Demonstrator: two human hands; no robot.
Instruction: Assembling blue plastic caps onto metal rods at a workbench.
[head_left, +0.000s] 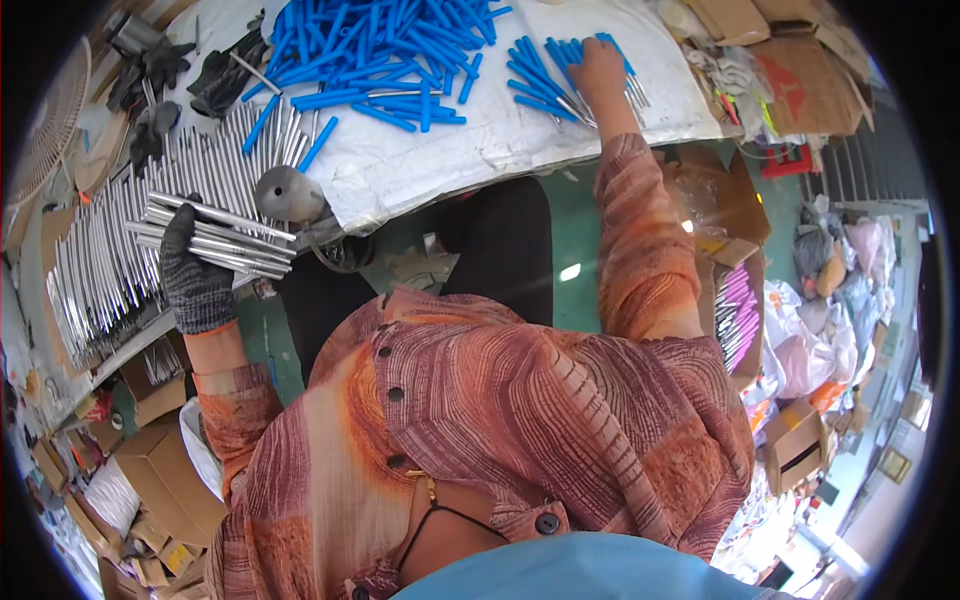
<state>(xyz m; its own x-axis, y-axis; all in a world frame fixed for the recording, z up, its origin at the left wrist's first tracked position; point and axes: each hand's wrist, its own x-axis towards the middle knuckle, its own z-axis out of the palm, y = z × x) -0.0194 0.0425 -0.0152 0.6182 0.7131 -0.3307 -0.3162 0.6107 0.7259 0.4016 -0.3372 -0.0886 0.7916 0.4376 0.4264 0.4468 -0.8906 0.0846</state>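
Note:
My left hand (pixel 193 280), in a dark grey knitted glove, is closed around a bundle of thin silver metal rods (pixel 245 238). It hangs over the table's near left edge, beside many more silver rods (pixel 120 250) laid in a row. At the far right of the white-covered table, my bare right hand (pixel 603 85) reaches onto a small group of metal rods with blue sleeves (pixel 535 72). Its fingers look curled around one blue-sleeved rod, though the fingertips are partly hidden. A big heap of loose blue sleeves (pixel 375 50) covers the table's far middle.
A rounded grey machine part (pixel 290 193) stands at the table edge between my arms. Dark gloves (pixel 165 65) lie far left, near a fan (pixel 60 110). Right of the table, a cardboard box (pixel 745 270) holds pink-sleeved rods; plastic bags (pixel 800 340) are piled beyond.

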